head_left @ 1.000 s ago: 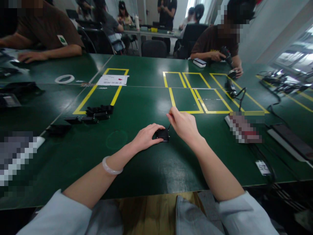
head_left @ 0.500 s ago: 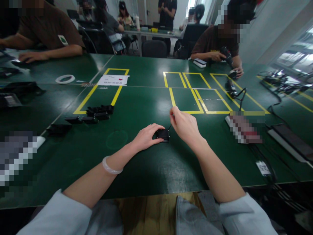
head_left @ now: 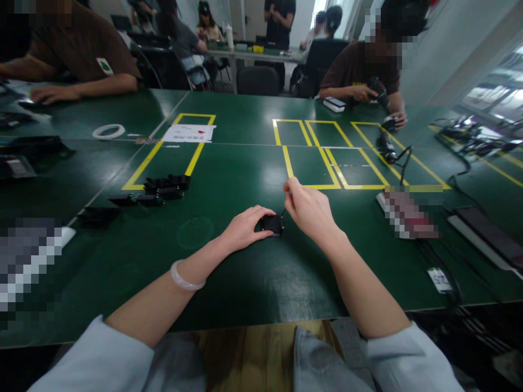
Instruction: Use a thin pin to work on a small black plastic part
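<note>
A small black block (head_left: 272,224) with tiny shiny points at its edges lies on the green table (head_left: 245,283) in front of me. My left hand (head_left: 247,227) grips it from the left, thumb on the near side and fingers on the far side. Just to its right, my right hand (head_left: 305,207) is closed in a pinch around a thin dark tool (head_left: 283,213), whose lower end reaches the block's right edge. The tool's upper part is hidden in my fingers.
Several black parts (head_left: 151,199) lie at the left. Yellow tape outlines (head_left: 322,187) mark the table beyond my hands. Devices (head_left: 411,213) with cables lie at the right. Across the table, a person (head_left: 347,68) holds a dark tool; another sits at the left.
</note>
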Demonstrator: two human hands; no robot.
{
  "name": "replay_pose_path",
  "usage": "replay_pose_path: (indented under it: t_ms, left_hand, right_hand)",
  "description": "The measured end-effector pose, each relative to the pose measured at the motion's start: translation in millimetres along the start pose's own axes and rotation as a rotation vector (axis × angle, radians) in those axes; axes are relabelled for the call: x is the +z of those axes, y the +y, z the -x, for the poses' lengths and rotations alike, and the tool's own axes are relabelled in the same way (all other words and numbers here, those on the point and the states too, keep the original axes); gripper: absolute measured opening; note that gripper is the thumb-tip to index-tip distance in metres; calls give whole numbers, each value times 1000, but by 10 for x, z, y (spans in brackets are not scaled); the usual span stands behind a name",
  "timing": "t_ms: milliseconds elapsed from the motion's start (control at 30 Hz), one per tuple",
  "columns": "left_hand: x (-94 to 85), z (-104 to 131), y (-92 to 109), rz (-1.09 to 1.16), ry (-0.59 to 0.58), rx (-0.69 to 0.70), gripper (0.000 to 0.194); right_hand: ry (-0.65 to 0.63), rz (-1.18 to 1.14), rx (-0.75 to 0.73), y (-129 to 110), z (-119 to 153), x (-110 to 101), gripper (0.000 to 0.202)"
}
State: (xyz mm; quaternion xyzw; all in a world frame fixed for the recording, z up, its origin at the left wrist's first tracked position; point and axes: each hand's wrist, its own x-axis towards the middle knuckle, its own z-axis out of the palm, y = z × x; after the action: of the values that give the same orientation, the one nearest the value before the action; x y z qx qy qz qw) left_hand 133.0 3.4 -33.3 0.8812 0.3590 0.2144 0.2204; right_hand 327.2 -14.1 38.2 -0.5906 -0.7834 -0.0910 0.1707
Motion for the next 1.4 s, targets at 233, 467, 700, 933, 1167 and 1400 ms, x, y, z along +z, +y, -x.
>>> replay_pose_path:
  t_ms: [233,467,700,933,1167,1400]
  left_hand:
    - [-19,-6,23,-3,-11,-13,37]
    - [-14,-3,14,8,-5,-8,37]
    - [-1,-4,5,-6,-1,-2,37]
    - [-4,-2,7,7,-3,-5,37]
    - [-17,-5,19,0,-9,-4,36]
    - [-2,1,-2,0,-6,-6,37]
  right_hand:
    - [-7,24,-17,16,11,-22,32]
    - [-7,-3,2,-10,21,-11,21]
    - [-16,-20,-1,-6,9,-14,27]
    - [-12,8,-3,-10,6,-9,24]
    - [4,15,-15,8,10,0,29]
    - [38,2,-37,-5,23,-14,20]
